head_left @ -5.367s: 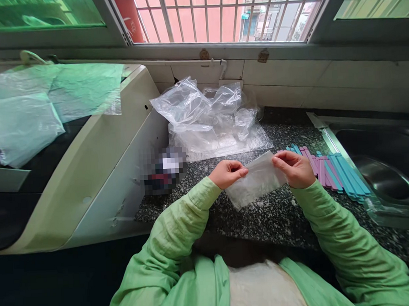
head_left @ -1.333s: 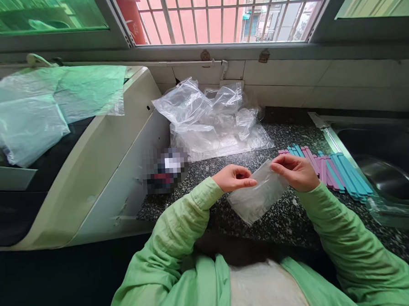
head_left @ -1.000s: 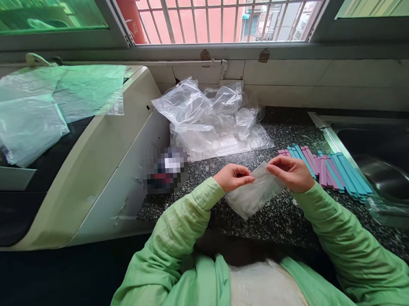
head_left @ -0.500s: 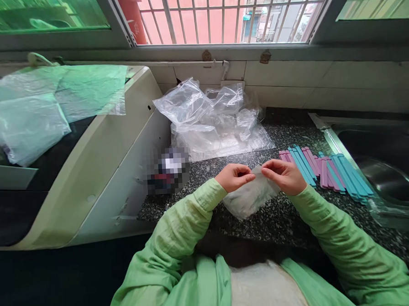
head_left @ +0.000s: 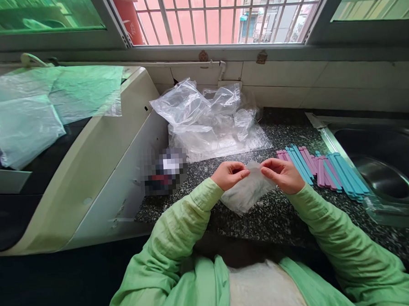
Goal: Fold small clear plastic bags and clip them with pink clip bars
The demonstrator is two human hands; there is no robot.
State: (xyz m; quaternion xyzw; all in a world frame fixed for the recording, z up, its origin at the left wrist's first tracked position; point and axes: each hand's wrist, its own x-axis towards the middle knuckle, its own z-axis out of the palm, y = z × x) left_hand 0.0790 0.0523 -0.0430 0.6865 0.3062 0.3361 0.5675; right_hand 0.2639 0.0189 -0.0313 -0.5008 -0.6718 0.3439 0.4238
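Observation:
Between my two hands hangs a small translucent plastic bag [head_left: 246, 194], its lower part over the speckled counter. My left hand [head_left: 230, 174] pinches the bag's top edge on one side with thumb and forefinger. On the other side, my right hand [head_left: 284, 174] has the edge pinched the same way. A short stretch of the edge shows between the fingertips. Just beyond my right hand lie several pink and teal flat strips [head_left: 323, 169], side by side in a row.
A pile of clear plastic bags [head_left: 206, 121] lies against the tiled wall. At the left stands a bulky cream machine [head_left: 108, 144] with plastic sheets [head_left: 24, 121] on top. A blurred-out object [head_left: 166, 171] sits beside it. To the right is a metal sink [head_left: 384, 175].
My hands have moved slightly apart along the bag's edge, so more of it shows between them. The whole view has shifted a little.

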